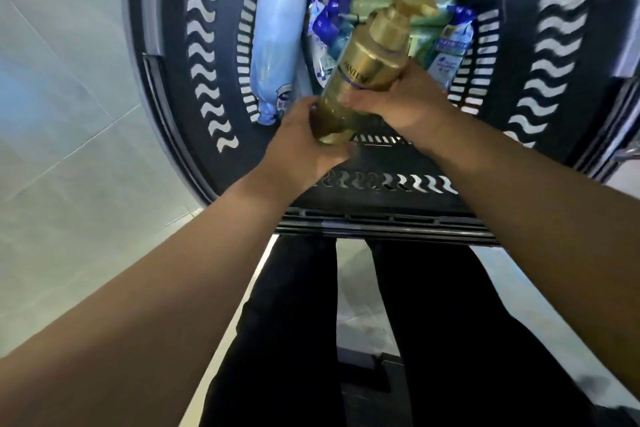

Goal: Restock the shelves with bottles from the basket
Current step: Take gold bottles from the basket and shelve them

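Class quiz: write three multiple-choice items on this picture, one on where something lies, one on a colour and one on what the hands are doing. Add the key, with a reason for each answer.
1. Where does the light blue bottle lie in the basket?
A) along its left side
B) along its right side
C) standing upright in the middle

2. What colour is the pump bottle?
A) white
B) gold
C) red

3. How do the left hand and right hand stand to the pump bottle?
A) both hang free of it
B) only one touches it
C) both grip it

Key:
1 A, as the light blue bottle lies flat beside the left wall.
2 B, as its body and pump head are both gold.
3 C, as the left hand holds its base and the right hand wraps its body.
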Demonstrator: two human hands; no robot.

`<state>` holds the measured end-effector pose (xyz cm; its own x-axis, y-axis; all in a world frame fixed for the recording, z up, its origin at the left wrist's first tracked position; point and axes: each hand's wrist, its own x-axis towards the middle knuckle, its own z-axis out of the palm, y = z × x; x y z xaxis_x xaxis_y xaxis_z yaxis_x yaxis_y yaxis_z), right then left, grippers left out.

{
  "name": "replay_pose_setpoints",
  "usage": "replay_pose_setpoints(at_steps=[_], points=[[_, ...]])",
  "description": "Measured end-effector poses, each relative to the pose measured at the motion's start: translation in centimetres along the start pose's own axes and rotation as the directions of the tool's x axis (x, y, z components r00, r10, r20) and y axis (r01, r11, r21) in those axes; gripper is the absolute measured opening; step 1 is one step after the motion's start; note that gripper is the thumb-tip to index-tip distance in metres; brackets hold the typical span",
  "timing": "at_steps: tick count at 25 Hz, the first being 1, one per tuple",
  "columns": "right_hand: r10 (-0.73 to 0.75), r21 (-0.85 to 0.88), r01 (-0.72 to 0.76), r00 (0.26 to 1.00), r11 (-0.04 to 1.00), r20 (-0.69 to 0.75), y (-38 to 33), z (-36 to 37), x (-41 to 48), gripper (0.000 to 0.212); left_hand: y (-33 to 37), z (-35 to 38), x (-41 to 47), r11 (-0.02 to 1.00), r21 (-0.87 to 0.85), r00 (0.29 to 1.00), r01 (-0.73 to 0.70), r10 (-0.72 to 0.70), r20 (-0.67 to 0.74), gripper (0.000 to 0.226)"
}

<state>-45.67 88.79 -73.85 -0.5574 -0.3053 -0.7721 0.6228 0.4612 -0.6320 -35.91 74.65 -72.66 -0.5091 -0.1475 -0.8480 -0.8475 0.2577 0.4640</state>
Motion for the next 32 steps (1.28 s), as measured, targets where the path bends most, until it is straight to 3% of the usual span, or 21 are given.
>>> replay_pose_setpoints(at_steps=[7,9,12,14,16,21,24,27,29,32], points=[[0.127,0.216,-0.110,0.990,0.970,-0.065,-2.1,1.7,-3.2,0.019,2.6,-0.4,-2.3,0.956,0.247,0.962,-0.158,0.205,-0.180,0.075],[0.137,0.167,-0.138,0.990,0.976,0.017,-2.3,0.9,-3.2,0.016,2.9,-0.7,-1.9,0.971,0.213,0.971,-0.113,0.153,-0.184,0.070],[0.219,0.101,-0.237,0.963,0.966,0.156,-1.2,-0.9,-1.8,0.029,2.9,-1.3,-1.2,0.999,0.052,0.979,0.010,0.001,-0.206,0.061],[0.259,-0.041,-0.257,0.964,0.966,0.061,1.3,-1.9,0.4,0.037,2.6,-2.0,-0.6,0.998,-0.001,0.977,0.059,-0.058,-0.204,0.057],[0.249,-0.301,-0.268,0.963,0.915,-0.101,3.9,-2.8,2.8,0.047,1.9,-2.7,0.0,0.995,-0.055,0.978,0.080,-0.089,-0.189,0.055],[0.118,-0.689,-0.196,0.980,0.698,-0.160,6.4,-2.7,9.8,0.081,-0.5,-4.2,1.7,0.986,-0.127,0.963,0.106,-0.134,-0.232,0.058],[0.047,-0.825,-0.172,0.984,0.538,-0.174,7.1,-0.8,13.4,0.085,-1.5,-4.6,2.8,0.961,-0.243,0.947,0.134,-0.197,-0.254,0.064],[0.101,-0.834,-0.277,0.960,0.477,-0.261,7.9,0.9,15.2,0.088,-2.1,-5.2,3.5,0.939,-0.313,0.937,0.141,-0.229,-0.263,0.062],[0.183,-0.796,-0.327,0.945,0.509,-0.272,8.8,1.1,15.5,0.090,-2.3,-5.2,3.9,0.922,-0.359,0.930,0.144,-0.250,-0.269,0.059],[0.214,-0.579,-0.344,0.935,0.739,-0.282,9.9,1.0,14.1,0.074,-1.8,-5.2,4.0,0.891,-0.428,0.931,0.155,-0.276,-0.237,0.058]])
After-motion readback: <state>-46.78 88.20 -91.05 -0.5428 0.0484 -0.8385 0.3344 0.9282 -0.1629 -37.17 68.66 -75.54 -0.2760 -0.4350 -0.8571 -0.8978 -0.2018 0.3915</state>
